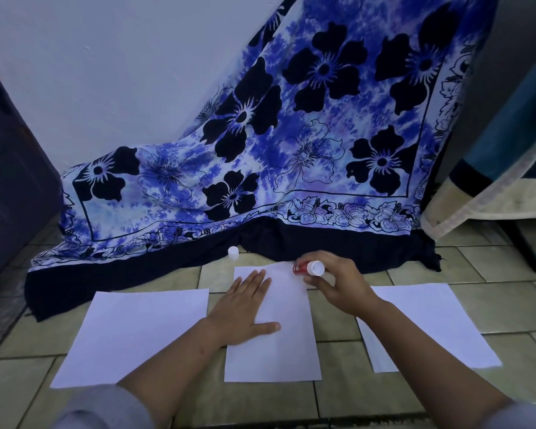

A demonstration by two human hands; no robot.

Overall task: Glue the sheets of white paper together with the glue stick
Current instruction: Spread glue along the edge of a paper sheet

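Tiled floor (384, 394): your left hand (245, 311) spread flat on centre white paper sheet (279, 351); right hand (338, 283) pinches red glue stick (302, 269), sheet's 1 o'clock.

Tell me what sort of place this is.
Likely a room in a home: a tiled floor used as the work surface, a blue flowered cloth draped against the wall, and a cloth-covered table at right.

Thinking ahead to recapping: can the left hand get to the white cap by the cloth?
Probably yes: the cap sits on bare tile just beyond the left hand, with nothing between them.
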